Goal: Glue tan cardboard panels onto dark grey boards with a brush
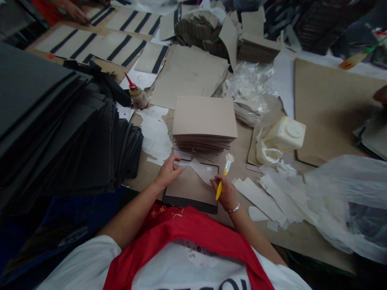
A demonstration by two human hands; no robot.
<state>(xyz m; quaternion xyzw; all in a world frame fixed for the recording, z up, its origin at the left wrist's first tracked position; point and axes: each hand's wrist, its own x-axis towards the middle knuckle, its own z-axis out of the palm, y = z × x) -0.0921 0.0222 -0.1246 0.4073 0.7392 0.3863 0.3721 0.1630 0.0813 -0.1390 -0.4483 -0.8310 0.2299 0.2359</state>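
Before me lies a brown board (189, 187) with a black border. A thin whitish strip (200, 171), like paper or film, stretches over its upper part, folded or twisted near the middle. My left hand (169, 172) pinches the strip's left end between thumb and finger at the board's upper left. At the board's right edge, my right hand (226, 193) is closed round a yellow-handled brush (223, 180) with its pale bristles pointing up. The right fingertips also touch the strip's right end. Just beyond the board stands a stack of brown boards (205, 121).
Tall stacks of black boards (54, 133) fill the left. A red-tipped glue bottle (138, 96) stands behind. At right are a cut-open white plastic jug (286, 135), loose paper strips (263, 199) and a plastic bag (347, 189). Another person's hand (75, 12) works at far left.
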